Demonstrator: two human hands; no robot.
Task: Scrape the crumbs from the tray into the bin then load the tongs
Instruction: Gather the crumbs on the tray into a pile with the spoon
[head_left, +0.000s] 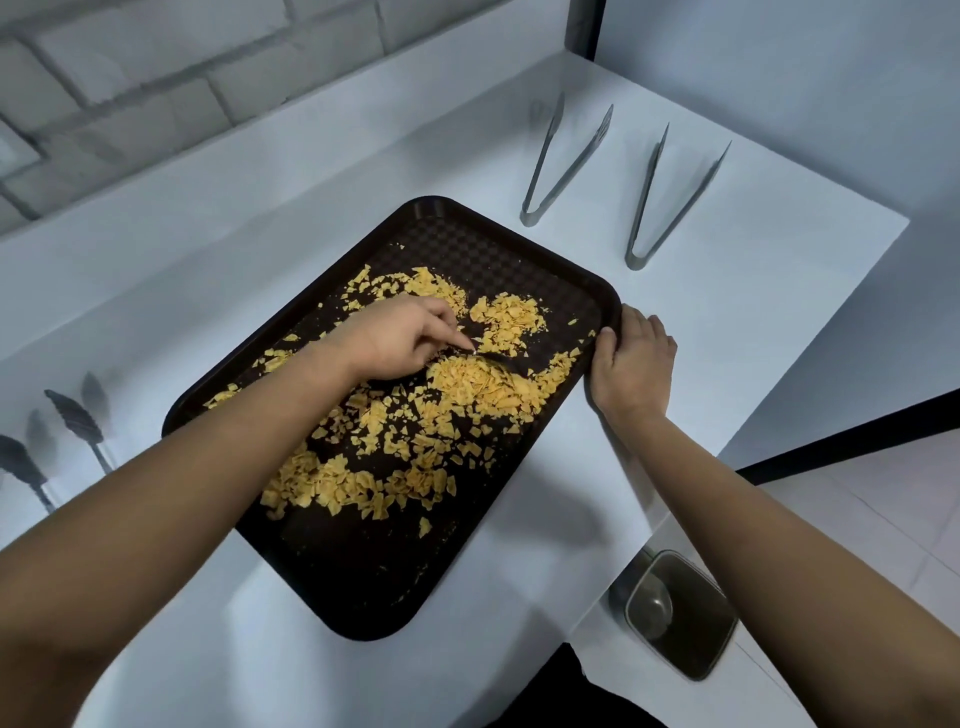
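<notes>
Pushing through the crumbs (467, 395), the left hand (395, 338) has its fingers (457, 338) curled round a dark scraper (506, 364) — only its blade shows past them. The right hand (631, 364) grips the tray (363, 597) at its rim, fingers bent over the edge. The crumbs look light and brittle, likely to scatter, so slow strokes suit. The tray seems stiff and light; hold it by the long rims when tipping. The bin (680, 616) sits low, beyond the right wrist. Two tongs (566, 161) lie on the surface (727, 322) — past the right fingers.
</notes>
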